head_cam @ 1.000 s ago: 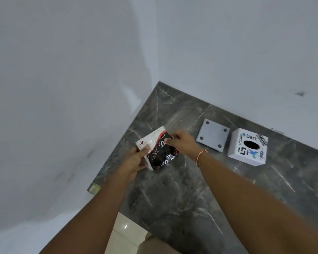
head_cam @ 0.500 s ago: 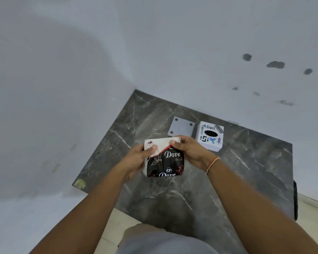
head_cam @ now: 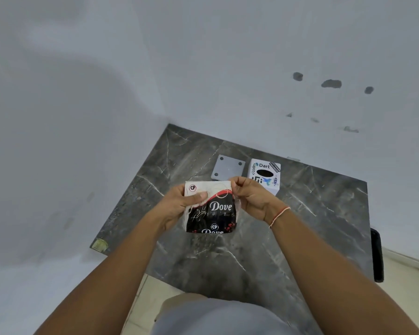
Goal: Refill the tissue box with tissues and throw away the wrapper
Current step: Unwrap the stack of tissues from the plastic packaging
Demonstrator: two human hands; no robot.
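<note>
Soft dim light, wide-angle warping.

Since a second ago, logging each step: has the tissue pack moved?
Yes. The tissue pack has turned square to the camera and shifted right, now held in front of the grey plate, by both hands.

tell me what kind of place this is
Probably a plain room in a home or office, in a corner: bare white walls meet behind a dark marble-look table, with pale floor tiles beside it. Nothing narrows it further.
</note>
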